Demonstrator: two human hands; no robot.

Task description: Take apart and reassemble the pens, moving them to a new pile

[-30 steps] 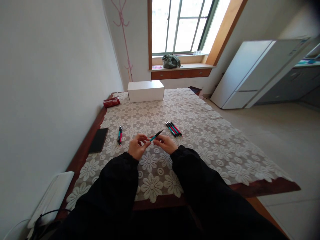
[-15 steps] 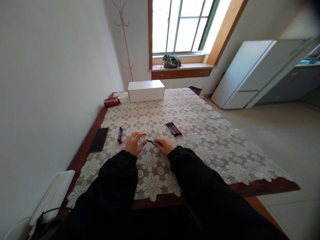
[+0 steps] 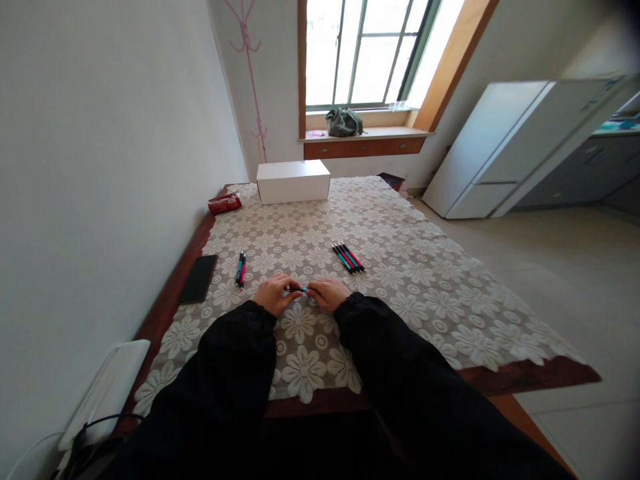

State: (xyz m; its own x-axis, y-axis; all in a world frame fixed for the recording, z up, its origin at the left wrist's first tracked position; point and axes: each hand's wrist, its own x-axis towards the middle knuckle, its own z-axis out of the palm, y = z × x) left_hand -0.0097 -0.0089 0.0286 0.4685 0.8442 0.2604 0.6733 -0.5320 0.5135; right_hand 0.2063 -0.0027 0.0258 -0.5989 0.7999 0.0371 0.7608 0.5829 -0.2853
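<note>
Between my two hands a slim black and teal pen (image 3: 305, 290) is held crosswise, low over the flowered tablecloth (image 3: 303, 373). My left hand (image 3: 275, 293) pinches its left end, with fingers and thumb closed on it. My right hand (image 3: 329, 293) grips the other end, which its fingers partly hide. To the right and further off lies a row of several teal and red pens (image 3: 349, 258), side by side. Left of my left hand a pair of pens (image 3: 241, 270), one teal and one red, lies on the cloth.
A dark flat phone-like slab (image 3: 199, 279) lies at the table's left edge. Further back are a red packet (image 3: 225, 203) and a long white box (image 3: 293, 183). A white power strip (image 3: 107, 390) with cables sits at the near left, by the wall.
My left hand was open beside the pen's left end; it has closed on it. The pen and my right hand have shifted slightly. The other pens have stayed put.
</note>
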